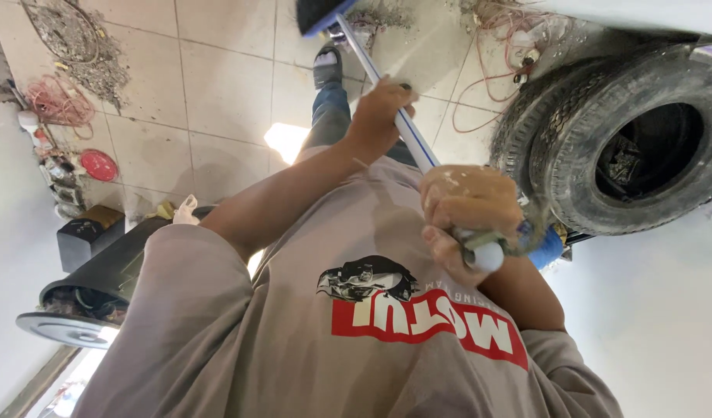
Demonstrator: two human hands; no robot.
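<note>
I look down my own grey shirt at a broom. Its white handle with a blue stripe (406, 124) runs from my chest up to a dark brush head with a blue edge (321, 14) on the tiled floor. My left hand (379, 112) grips the handle midway, arm stretched forward. My right hand (466, 213) is closed around the handle's top end, close to my chest. My foot in a dark sandal (327, 66) stands just below the brush head.
A large worn tyre (627, 139) lies at the right, with tangled red wire (503, 46) beside it. Dust and debris (77, 46) are heaped at top left near more red wire (58, 101) and a red lid (99, 165). A black bin (100, 279) stands at my left.
</note>
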